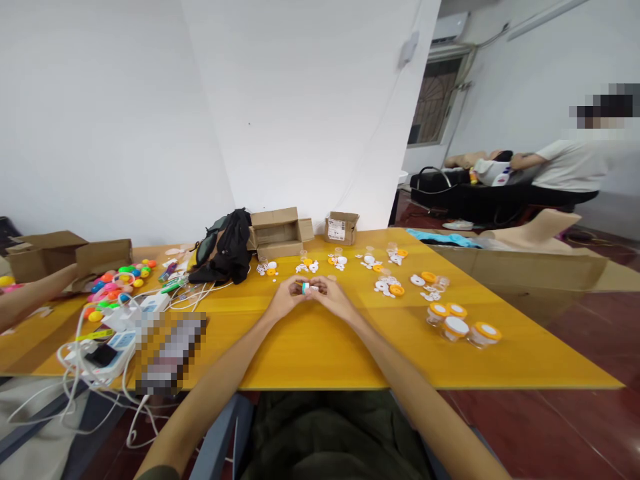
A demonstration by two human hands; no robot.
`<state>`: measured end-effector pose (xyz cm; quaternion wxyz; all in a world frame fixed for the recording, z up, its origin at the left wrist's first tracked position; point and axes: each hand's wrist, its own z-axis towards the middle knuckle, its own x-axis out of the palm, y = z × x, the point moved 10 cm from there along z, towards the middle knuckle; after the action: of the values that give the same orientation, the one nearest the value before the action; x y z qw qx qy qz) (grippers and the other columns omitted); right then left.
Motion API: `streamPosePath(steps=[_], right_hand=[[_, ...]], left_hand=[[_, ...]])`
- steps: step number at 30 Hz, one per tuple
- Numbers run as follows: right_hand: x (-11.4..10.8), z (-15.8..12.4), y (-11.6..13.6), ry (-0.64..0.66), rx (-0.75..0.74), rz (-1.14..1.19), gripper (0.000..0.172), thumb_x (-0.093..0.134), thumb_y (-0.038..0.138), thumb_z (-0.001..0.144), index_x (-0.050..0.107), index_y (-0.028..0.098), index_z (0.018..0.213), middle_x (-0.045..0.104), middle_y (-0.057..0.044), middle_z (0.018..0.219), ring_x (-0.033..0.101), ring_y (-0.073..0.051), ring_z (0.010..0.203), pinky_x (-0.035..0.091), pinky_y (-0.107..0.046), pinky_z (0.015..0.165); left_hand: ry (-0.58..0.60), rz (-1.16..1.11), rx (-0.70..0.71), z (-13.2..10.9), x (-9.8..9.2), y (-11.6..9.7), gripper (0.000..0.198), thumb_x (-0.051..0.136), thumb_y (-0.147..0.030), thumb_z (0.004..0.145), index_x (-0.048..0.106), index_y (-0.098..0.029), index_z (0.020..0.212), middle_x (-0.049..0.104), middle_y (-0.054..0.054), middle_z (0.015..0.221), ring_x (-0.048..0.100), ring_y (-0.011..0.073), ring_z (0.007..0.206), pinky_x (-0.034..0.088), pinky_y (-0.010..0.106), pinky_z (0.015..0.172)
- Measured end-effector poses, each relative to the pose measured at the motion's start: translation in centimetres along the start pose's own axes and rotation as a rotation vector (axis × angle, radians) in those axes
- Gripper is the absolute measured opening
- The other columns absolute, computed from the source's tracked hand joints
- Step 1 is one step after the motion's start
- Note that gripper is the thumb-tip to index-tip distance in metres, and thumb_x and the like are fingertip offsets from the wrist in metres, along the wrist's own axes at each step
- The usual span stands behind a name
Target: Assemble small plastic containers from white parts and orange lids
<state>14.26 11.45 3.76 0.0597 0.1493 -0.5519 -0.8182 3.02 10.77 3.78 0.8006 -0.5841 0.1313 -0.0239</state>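
Note:
Over the middle of the yellow table, my left hand (pixel 286 297) and my right hand (pixel 331 295) are closed together around a small white and teal piece (pixel 306 289). Its exact kind is too small to make out. Just beyond my hands lie small groups of white discs (pixel 314 267) and orange rings (pixel 271 272), with clear cups beside them. To the right of my right hand are more white parts (pixel 384 287) with an orange ring (pixel 397 291). Several clear jars with orange and white lids (pixel 484 333) stand farther right.
Left on the table are a phone (pixel 173 353), a power strip (pixel 117 350) with tangled white cables, and colourful toys (pixel 117 283). A black bag (pixel 230 247) and cardboard boxes (pixel 275 248) stand along the wall. Another person's arm (pixel 35 297) reaches in at left; a person (pixel 570 163) sits at far right.

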Motion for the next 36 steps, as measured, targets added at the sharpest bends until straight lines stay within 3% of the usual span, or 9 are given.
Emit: streamPosePath(steps=[2,8,15,23,31,36], right_hand=[[0.0,0.1,-0.4,-0.006,0.022,0.066,0.031,0.076,0.044,0.067,0.065,0.021,0.085,0.073,-0.004,0.086,0.069,-0.022,0.083,0.054,-0.036,0.078],[-0.7,0.2,-0.8,-0.017,0.078,0.196,0.040,0.081,0.049,0.059,0.067,0.021,0.083,0.073,-0.003,0.081,0.068,-0.020,0.076,0.055,-0.035,0.073],[-0.5,0.0,-1.0,-0.012,0.132,0.258,0.042,0.084,0.051,0.053,0.069,0.020,0.077,0.072,-0.002,0.075,0.067,-0.019,0.069,0.055,-0.034,0.070],[-0.7,-0.2,-1.2,-0.053,0.180,0.296,0.043,0.088,0.049,0.044,0.071,0.022,0.073,0.073,-0.002,0.079,0.069,-0.021,0.076,0.058,-0.036,0.075],[-0.2,-0.7,-1.0,0.028,0.217,0.267,0.049,0.083,0.063,0.050,0.073,0.020,0.070,0.072,-0.003,0.068,0.068,-0.019,0.065,0.059,-0.036,0.073],[-0.2,-0.8,-1.1,0.055,0.237,0.263,0.049,0.081,0.063,0.054,0.073,0.019,0.071,0.073,-0.003,0.069,0.069,-0.019,0.066,0.059,-0.035,0.073]], left_hand=[[-0.006,0.016,0.027,-0.1,0.1,-0.3,0.040,0.085,-0.029,0.062,0.067,-0.017,0.095,0.071,0.001,0.079,0.068,0.0158,0.073,0.056,0.032,0.078],[0.012,-0.037,0.067,-0.1,0.1,-0.7,0.041,0.082,-0.023,0.064,0.069,-0.020,0.102,0.069,0.005,0.105,0.068,0.0149,0.080,0.056,0.029,0.078],[-0.011,0.052,0.126,-0.1,-0.3,-0.9,0.030,0.078,-0.025,0.070,0.073,-0.019,0.099,0.070,0.004,0.092,0.066,0.0149,0.076,0.056,0.030,0.079],[-0.030,0.078,0.229,-0.2,-0.6,-1.6,0.028,0.080,-0.031,0.070,0.076,-0.020,0.095,0.064,0.002,0.086,0.062,0.0132,0.071,0.056,0.030,0.073],[-0.007,0.185,0.396,-0.9,0.0,-3.5,0.026,0.077,-0.032,0.077,0.075,-0.023,0.101,0.064,0.003,0.088,0.061,0.0152,0.077,0.056,0.033,0.076],[-0.022,0.243,0.465,-1.4,0.2,-4.6,0.027,0.076,-0.033,0.078,0.074,-0.023,0.103,0.064,0.004,0.088,0.061,0.0175,0.082,0.055,0.034,0.077]])
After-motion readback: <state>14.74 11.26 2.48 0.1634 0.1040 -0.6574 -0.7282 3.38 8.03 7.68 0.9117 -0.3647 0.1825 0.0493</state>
